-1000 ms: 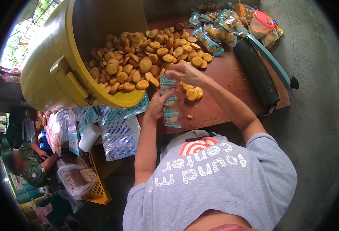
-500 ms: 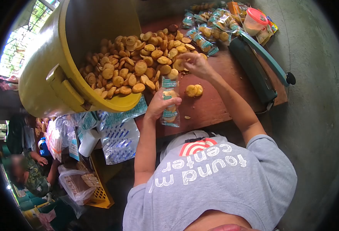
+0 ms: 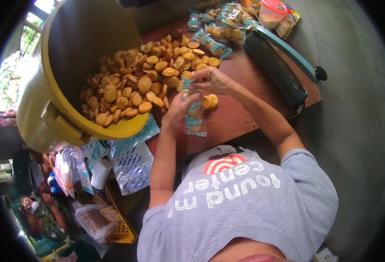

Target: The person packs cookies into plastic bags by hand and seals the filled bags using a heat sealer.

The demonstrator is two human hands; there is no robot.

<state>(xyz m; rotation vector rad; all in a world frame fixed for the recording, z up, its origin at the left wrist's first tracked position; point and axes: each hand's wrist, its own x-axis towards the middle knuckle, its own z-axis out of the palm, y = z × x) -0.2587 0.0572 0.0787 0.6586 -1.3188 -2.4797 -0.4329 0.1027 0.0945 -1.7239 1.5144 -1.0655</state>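
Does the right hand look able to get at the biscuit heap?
Probably yes: the biscuit heap lies just beyond the right hand, its edge there uncovered, though that hand seems busy at the clear packet.

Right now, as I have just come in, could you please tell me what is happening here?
The person's left hand grips a printed clear biscuit packet, with the right hand at its upper end. Round biscuits are heaped partly inside a yellow tub lying on its side, and other filled packets lie farther back on the table.
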